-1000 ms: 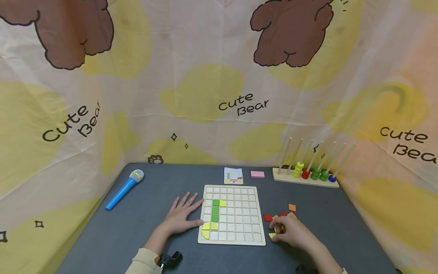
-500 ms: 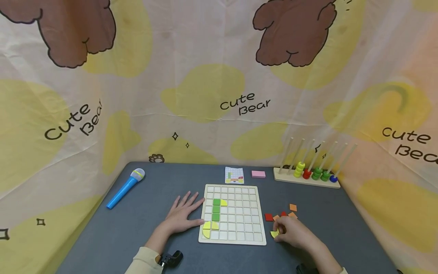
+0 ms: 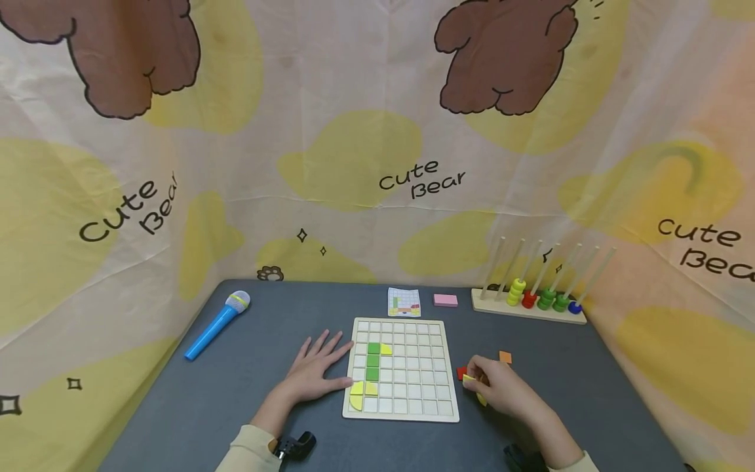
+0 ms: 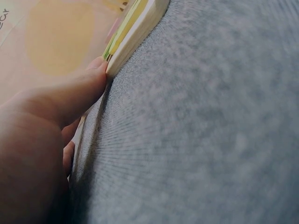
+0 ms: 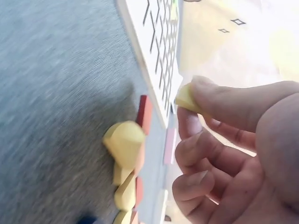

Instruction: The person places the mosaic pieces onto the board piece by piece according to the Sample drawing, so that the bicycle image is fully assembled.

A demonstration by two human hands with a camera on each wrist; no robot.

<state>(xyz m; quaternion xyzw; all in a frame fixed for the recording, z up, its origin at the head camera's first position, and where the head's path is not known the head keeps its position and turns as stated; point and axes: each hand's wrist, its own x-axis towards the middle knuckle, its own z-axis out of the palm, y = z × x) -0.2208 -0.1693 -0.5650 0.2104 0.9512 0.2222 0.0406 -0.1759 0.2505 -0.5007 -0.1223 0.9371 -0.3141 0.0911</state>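
Note:
My right hand pinches a yellow quarter-round tile between thumb and index finger, above the table just right of a pale gridded board. Below it lie loose yellow pieces and a red tile; the hand hides some of this pile in the head view. On the board, green tiles form a column, and several yellow tiles sit at lower left and beside the top green one. My left hand lies with spread fingers at the board's left edge, thumb touching the rim.
A blue toy microphone lies at the far left. Behind the board are a printed pattern card and a pink block. A peg rack with coloured beads stands at back right. An orange tile lies beyond my right hand.
My right hand has lifted a yellow tile off the table and moved slightly up and left with it. The left hand stays in place at the board.

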